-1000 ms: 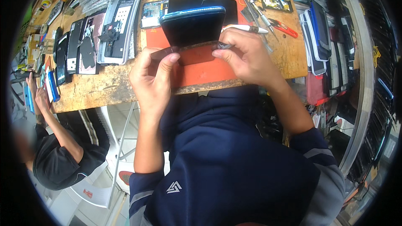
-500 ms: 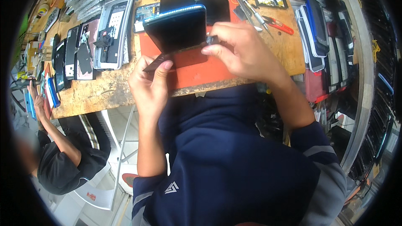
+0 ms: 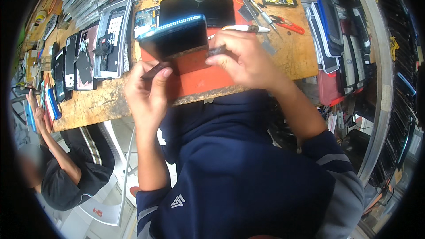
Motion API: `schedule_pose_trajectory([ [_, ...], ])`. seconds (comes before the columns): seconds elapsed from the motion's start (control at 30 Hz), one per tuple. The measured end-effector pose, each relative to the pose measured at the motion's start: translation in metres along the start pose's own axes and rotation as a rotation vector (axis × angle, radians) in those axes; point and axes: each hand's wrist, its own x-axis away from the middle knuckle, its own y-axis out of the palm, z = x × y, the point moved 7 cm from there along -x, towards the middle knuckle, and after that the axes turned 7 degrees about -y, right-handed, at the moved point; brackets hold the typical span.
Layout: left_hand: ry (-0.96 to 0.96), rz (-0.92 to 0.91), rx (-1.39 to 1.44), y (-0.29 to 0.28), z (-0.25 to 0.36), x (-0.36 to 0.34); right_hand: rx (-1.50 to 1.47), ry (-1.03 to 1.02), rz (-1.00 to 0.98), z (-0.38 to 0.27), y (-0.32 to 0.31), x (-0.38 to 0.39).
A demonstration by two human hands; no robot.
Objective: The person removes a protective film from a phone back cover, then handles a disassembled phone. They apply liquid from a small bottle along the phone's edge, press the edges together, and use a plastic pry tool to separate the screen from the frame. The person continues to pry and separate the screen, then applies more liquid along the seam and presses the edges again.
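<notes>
My left hand (image 3: pixel 148 90) is closed, with its thumb pressed on a dark, flat strip (image 3: pixel 155 69). Fingers and thumb of my right hand (image 3: pixel 243 57) pinch a small dark piece (image 3: pixel 216 51), smeared by motion, its kind unclear. Between and beyond both hands a dark glossy phone-like panel (image 3: pixel 181 40) stands tilted up, its bluish top edge shining. Whether the strip, the small piece and the panel are joined cannot be made out. Under them lies an orange-red mat (image 3: pixel 199 82). A white pen-shaped tool (image 3: pixel 246 28) lies just behind my right hand.
A dark tablet-like screen (image 3: pixel 217 12) lies on the mat's far part. Pliers with red handles (image 3: pixel 290 25) and a thin tool (image 3: pixel 263 12) are right of it. Phone parts fill a grey tray (image 3: pixel 98 57) at left. Stacked phone cases (image 3: pixel 327 35) stand right. Another person's arm (image 3: pixel 59 150) shows at left.
Both hands and the upright panel appear further left, though the whole view has shifted too. The dark strip that spanned my hands is now blurred in the middle. The white pen-shaped tool has come into sight.
</notes>
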Motion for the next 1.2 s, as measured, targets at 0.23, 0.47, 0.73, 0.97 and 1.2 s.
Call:
schedule_pose_trajectory([
  [0.23, -0.030, -0.004, 0.083, 0.005, -0.010, 0.005, 0.143, -0.056, -0.124, -0.011, -0.009, -0.019],
  [0.47, 0.043, 0.010, -0.072, 0.000, 0.011, 0.002, 0.032, 0.036, -0.036, 0.007, 0.000, 0.000],
  [0.73, 0.053, 0.017, -0.103, -0.005, 0.011, 0.000, 0.002, 0.040, -0.029, 0.005, 0.003, 0.002],
  [0.97, 0.028, 0.037, -0.010, 0.001, -0.009, 0.011, 0.177, -0.105, -0.162, -0.017, -0.009, -0.025],
  [1.2, 0.035, 0.037, -0.090, 0.000, -0.001, 0.008, 0.152, 0.016, -0.153, -0.009, -0.006, -0.016],
])
